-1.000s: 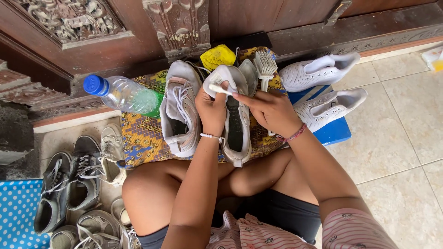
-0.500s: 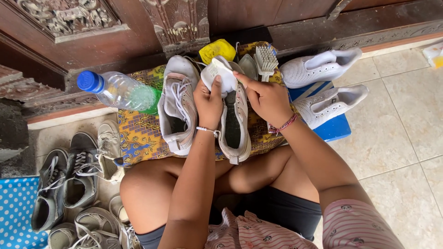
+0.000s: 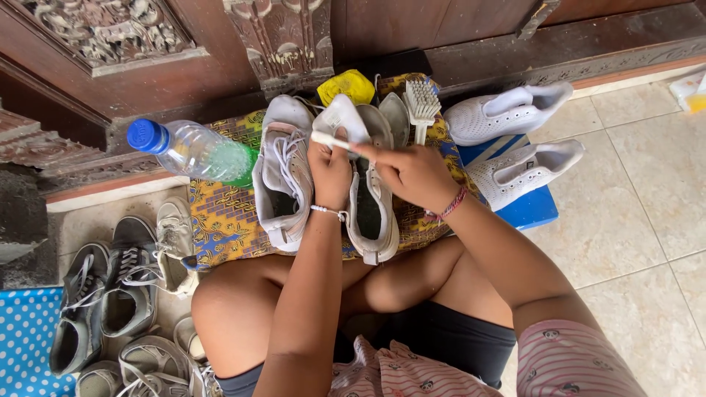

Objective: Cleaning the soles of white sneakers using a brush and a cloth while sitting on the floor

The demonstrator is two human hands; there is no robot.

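Two hands (image 3: pixel 371 170) amid scattered shoes (image 3: pixel 110 294)

White shoe (image 3: pixel 371 198), yellow patterned cloth (image 3: pixel 220 213)

A dark carved wooden door (image 3: pixel 287 37) with ornate panels runs along the top; beige floor tiles (image 3: pixel 632 220) with thin grout lines spread to the right; a rough grey stone block (image 3: pixel 22 220) sits at the left edge; a blue polka-dot mat (image 3: pixel 22 338) fills the lower left corner; soft, even daylight.
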